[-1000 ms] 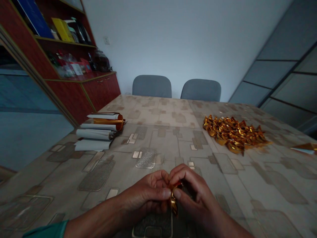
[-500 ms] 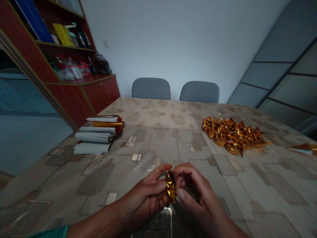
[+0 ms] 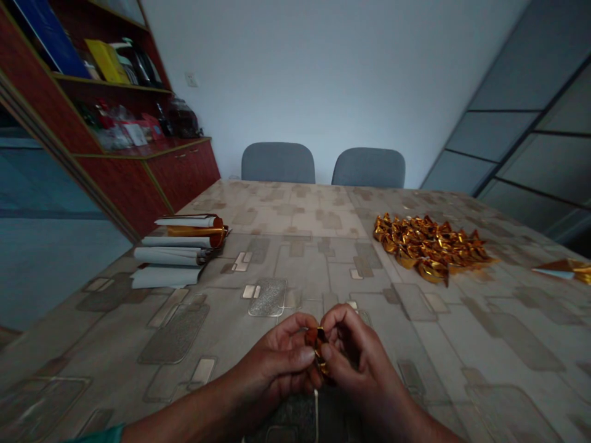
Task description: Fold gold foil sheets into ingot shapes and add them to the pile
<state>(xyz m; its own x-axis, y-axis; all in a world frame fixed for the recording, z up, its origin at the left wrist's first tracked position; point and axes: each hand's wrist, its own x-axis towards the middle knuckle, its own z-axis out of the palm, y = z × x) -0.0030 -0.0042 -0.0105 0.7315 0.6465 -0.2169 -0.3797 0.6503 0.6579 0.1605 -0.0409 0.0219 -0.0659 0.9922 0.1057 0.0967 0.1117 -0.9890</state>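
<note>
Low in the view, my left hand (image 3: 277,360) and my right hand (image 3: 355,351) meet at the fingertips. Both pinch a small folded piece of gold and orange foil (image 3: 317,351), partly hidden by my fingers. Far ahead on the right of the table lies a heap of similar folded gold foil pieces (image 3: 427,246). A flat gold foil sheet with a pale backing (image 3: 566,271) sits at the right edge of the view. On the left lie rolled and flat pale sheets (image 3: 168,258), with an orange-gold foil roll (image 3: 196,231) on top.
The table has a beige and grey patterned cover (image 3: 305,264). Two grey chairs (image 3: 277,163) stand beyond its far edge. A red-brown cabinet (image 3: 184,175) with cluttered shelves stands at the far left, and grey panels line the right wall.
The foil piece has gone from a loose gold shape held upright to a tighter bundle between my fingertips. My hands have drawn closer together. The view has shifted slightly.
</note>
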